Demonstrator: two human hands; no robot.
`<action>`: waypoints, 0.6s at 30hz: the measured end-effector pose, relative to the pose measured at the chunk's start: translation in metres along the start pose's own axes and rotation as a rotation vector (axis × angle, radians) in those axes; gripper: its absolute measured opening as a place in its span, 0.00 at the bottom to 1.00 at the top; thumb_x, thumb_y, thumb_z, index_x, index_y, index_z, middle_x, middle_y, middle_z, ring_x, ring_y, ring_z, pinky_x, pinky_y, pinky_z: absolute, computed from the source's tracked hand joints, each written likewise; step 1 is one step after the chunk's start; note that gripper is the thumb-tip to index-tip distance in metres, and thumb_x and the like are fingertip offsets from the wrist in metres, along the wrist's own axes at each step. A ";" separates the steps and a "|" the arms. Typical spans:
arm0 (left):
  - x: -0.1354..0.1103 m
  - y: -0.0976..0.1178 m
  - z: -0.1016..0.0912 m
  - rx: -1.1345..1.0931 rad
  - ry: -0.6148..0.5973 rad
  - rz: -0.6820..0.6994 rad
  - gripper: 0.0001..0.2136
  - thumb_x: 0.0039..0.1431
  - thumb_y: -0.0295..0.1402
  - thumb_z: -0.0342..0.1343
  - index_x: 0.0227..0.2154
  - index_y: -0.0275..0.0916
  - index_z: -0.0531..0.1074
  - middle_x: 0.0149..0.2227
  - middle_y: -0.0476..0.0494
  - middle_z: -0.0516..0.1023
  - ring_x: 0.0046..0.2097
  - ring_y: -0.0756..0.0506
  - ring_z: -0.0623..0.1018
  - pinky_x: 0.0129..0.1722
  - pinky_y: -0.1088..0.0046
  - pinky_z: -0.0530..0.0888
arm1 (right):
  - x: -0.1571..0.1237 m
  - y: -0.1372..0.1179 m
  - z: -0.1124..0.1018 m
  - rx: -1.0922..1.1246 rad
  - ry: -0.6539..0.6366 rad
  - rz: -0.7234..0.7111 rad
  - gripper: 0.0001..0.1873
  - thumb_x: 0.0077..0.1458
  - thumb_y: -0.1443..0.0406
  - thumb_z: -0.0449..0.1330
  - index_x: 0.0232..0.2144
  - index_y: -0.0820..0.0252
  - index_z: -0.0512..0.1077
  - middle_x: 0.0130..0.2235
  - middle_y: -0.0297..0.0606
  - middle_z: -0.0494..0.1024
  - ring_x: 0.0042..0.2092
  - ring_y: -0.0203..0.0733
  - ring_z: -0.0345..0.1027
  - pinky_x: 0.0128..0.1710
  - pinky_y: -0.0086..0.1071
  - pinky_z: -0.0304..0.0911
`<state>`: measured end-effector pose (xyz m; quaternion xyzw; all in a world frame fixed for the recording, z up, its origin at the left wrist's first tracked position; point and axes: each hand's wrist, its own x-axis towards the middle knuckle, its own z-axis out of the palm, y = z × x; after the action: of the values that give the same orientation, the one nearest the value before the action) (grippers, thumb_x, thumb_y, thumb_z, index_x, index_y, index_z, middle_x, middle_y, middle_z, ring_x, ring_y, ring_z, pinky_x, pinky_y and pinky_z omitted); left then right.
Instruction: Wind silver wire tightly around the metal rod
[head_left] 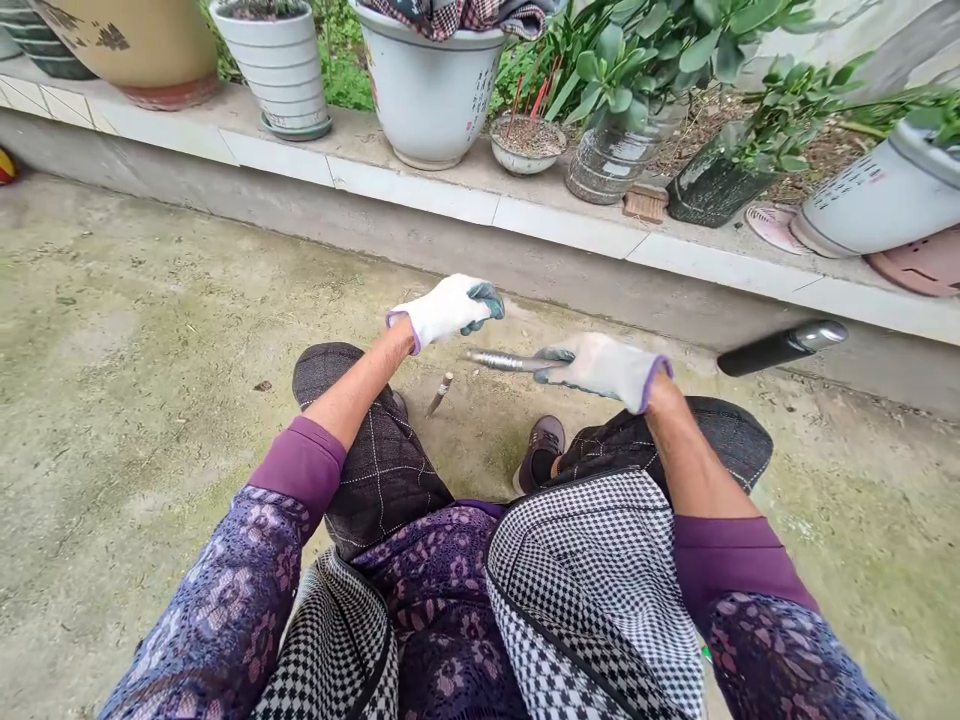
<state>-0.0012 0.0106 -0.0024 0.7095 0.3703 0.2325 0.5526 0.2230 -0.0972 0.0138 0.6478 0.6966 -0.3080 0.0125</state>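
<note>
My left hand (456, 308), in a white glove with grey-green fingers and a purple cuff, hovers over the concrete ground. Its fingers are curled, and whatever they may hold is hidden. In my right hand (600, 366), gloved the same way, is a silver metal rod-shaped tool (504, 360). The tool points left, toward the space below my left hand, and is blurred by motion, so its exact kind is unclear. Beneath the two hands, a short stick-like piece (440, 394) with a pale top and darker lower end is on the ground between my feet.
A black flask (780, 347) with a silver top is at the right, close to the low wall. Along the tiled ledge (420, 195) stand several planters, among them a white pot (435, 90), a bowl with red sticks (528, 145) and a brush (646, 203).
</note>
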 end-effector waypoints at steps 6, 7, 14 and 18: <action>0.002 0.001 0.014 -0.070 -0.151 -0.034 0.07 0.52 0.22 0.57 0.34 0.30 0.78 0.20 0.50 0.73 0.20 0.55 0.69 0.23 0.79 0.67 | 0.007 0.020 -0.002 0.127 0.561 0.232 0.23 0.52 0.51 0.61 0.45 0.58 0.79 0.27 0.37 0.75 0.26 0.39 0.64 0.24 0.31 0.57; 0.003 0.002 0.014 -0.111 -0.169 -0.022 0.07 0.53 0.22 0.56 0.34 0.30 0.78 0.20 0.49 0.74 0.20 0.54 0.70 0.24 0.78 0.68 | 0.005 0.019 -0.004 0.295 0.634 0.202 0.24 0.51 0.51 0.62 0.45 0.59 0.78 0.25 0.35 0.73 0.24 0.36 0.62 0.22 0.29 0.57; 0.006 0.001 0.011 -0.172 -0.155 0.020 0.07 0.56 0.24 0.54 0.33 0.29 0.77 0.20 0.48 0.74 0.20 0.53 0.71 0.24 0.78 0.69 | -0.007 -0.006 -0.019 1.036 0.659 -0.103 0.27 0.47 0.48 0.65 0.43 0.62 0.74 0.19 0.26 0.62 0.17 0.29 0.50 0.13 0.25 0.49; 0.007 0.006 0.008 -0.160 -0.051 0.040 0.07 0.56 0.22 0.53 0.31 0.30 0.77 0.19 0.50 0.73 0.21 0.54 0.70 0.24 0.79 0.68 | -0.015 -0.015 -0.021 0.988 0.295 -0.254 0.30 0.45 0.48 0.66 0.45 0.63 0.74 0.19 0.26 0.62 0.17 0.30 0.51 0.13 0.26 0.50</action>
<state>0.0106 0.0107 0.0004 0.6762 0.3219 0.2542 0.6120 0.2196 -0.1004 0.0432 0.5235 0.5360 -0.5040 -0.4299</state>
